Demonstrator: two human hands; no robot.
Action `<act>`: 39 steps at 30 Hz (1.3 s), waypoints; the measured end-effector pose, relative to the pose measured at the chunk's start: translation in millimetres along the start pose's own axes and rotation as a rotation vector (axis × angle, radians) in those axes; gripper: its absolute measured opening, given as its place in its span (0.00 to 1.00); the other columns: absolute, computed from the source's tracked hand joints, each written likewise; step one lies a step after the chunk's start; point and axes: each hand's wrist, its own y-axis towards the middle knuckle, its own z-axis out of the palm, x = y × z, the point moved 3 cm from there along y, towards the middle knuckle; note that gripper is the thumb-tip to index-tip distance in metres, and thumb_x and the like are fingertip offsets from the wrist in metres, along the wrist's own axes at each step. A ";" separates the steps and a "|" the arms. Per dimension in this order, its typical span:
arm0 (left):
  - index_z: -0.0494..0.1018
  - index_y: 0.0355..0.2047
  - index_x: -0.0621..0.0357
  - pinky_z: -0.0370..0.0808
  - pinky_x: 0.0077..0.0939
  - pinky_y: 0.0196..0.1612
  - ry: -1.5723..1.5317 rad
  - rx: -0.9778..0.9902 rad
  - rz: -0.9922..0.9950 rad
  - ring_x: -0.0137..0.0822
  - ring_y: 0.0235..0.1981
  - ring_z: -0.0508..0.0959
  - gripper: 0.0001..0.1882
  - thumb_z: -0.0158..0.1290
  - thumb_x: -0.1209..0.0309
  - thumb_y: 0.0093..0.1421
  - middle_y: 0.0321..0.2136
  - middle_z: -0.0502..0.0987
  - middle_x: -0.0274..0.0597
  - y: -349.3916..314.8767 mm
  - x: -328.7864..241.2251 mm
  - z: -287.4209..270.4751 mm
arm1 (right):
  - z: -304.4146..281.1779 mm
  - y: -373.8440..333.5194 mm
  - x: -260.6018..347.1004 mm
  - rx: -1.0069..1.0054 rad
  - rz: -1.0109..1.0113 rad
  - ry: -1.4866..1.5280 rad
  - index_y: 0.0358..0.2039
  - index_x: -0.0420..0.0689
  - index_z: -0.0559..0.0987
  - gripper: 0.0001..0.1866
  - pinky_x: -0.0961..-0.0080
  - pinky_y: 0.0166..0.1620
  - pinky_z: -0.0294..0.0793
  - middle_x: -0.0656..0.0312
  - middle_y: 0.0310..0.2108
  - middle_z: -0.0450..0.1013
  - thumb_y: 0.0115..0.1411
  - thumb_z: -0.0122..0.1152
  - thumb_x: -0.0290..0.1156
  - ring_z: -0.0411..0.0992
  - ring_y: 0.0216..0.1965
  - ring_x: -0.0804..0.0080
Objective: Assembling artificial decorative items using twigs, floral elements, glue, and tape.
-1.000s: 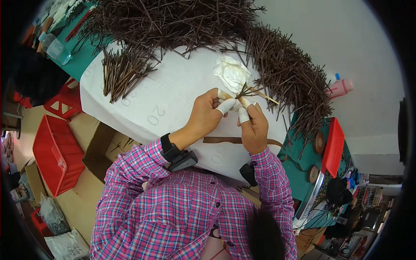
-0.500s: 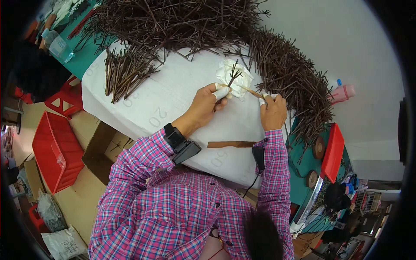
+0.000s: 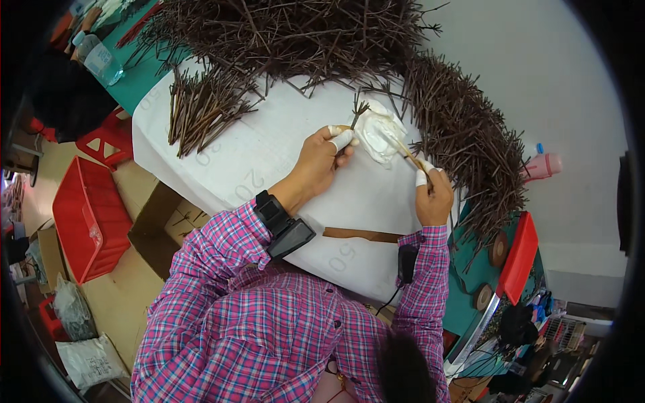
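Note:
My left hand [image 3: 320, 158], with white wraps on its fingertips, pinches a small forked brown twig [image 3: 358, 113] whose branched tip points up and away. My right hand [image 3: 433, 195], also with wrapped fingertips, is closed on a thin wooden stick [image 3: 411, 156]. The far end of that stick lies in a dollop of thick white paste [image 3: 378, 138] on the white paper [image 3: 289, 127]. Beside the paste, the twig's tip stands at its upper left edge; whether they touch I cannot tell.
Brown twigs form a large heap [image 3: 289, 40] at the back and down the right [image 3: 463, 134]. A smaller bundle [image 3: 205, 111] lies at the left. Around the table are a water bottle [image 3: 98, 59], a red bin [image 3: 91, 218], a cardboard box [image 3: 158, 228], tape rolls [image 3: 482, 296] and a pink bottle [image 3: 543, 166].
My right hand has moved nearer to me, and its stick now reaches into the paste from the lower right. The twig in my left hand has shifted slightly left and stands more upright.

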 end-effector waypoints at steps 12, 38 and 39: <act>0.68 0.34 0.60 0.61 0.10 0.20 -0.007 0.060 -0.098 0.20 0.20 0.67 0.05 0.46 0.74 0.57 0.25 0.71 0.36 -1.7 3.5 4.3 | 5.7 3.1 4.8 -0.090 -0.102 0.178 0.33 0.36 0.75 0.09 0.87 0.22 0.53 0.67 0.22 0.60 0.50 0.55 0.21 0.56 0.21 0.84; 0.69 0.33 0.60 0.60 0.11 0.20 0.163 0.052 0.005 0.20 0.20 0.66 0.05 0.48 0.75 0.56 0.24 0.71 0.33 -1.8 3.1 7.3 | 5.1 4.2 0.6 -0.111 -0.124 0.112 0.32 0.36 0.76 0.08 0.86 0.24 0.57 0.65 0.23 0.64 0.48 0.56 0.21 0.60 0.22 0.81; 0.69 0.33 0.61 0.60 0.11 0.20 0.169 0.043 0.001 0.20 0.20 0.66 0.05 0.48 0.75 0.56 0.24 0.71 0.33 -1.7 3.6 6.7 | 5.4 3.7 0.7 -0.097 -0.138 0.102 0.32 0.36 0.76 0.08 0.86 0.24 0.57 0.65 0.23 0.64 0.48 0.56 0.21 0.60 0.22 0.81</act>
